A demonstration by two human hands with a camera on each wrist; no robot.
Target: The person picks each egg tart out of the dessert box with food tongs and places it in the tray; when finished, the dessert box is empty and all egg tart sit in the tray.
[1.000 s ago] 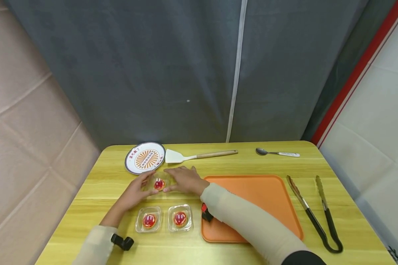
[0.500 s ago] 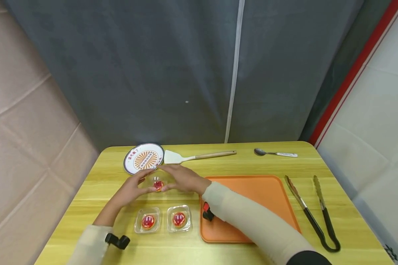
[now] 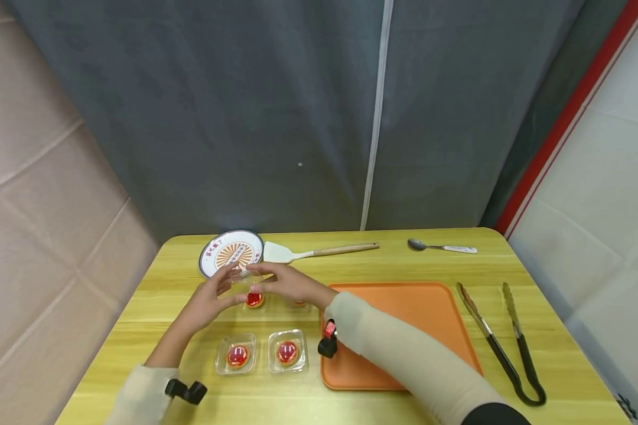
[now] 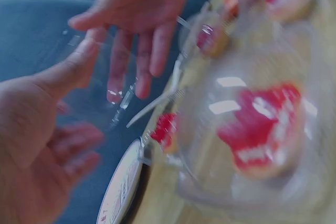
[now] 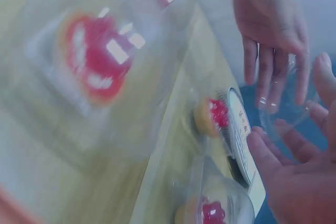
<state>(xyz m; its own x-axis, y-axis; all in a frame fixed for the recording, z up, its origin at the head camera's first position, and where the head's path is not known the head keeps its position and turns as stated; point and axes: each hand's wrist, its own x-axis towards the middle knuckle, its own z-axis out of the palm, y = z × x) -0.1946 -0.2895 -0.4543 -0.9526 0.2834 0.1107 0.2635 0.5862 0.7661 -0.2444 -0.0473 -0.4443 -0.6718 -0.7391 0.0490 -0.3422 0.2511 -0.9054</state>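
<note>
A clear plastic lid (image 5: pixel 287 109) is held between both hands, above a small tart (image 3: pixel 254 300) with red topping in its open box. My left hand (image 3: pixel 204 304) grips the lid's left side, thumb in front and fingers behind. On the opposite side my right hand (image 3: pixel 292 282) holds it by the edge, as the right wrist view also shows. Nearer me stand two boxed tarts, a left one (image 3: pixel 237 356) and a right one (image 3: pixel 287 352), under clear lids. One more boxed tart (image 3: pixel 300 304) shows partly beneath my right hand.
A patterned plate (image 3: pixel 228 251) lies behind the hands, with a white spatula (image 3: pixel 279 253) beside it. An orange tray (image 3: pixel 404 330) sits to the right under my right forearm. Farther right are black-handled tongs (image 3: pixel 510 360) and a spoon (image 3: pixel 417 244).
The lid has come up off the back left tart's box, raised by both hands. The tart below is now uncovered. My right hand has shifted slightly left.
</note>
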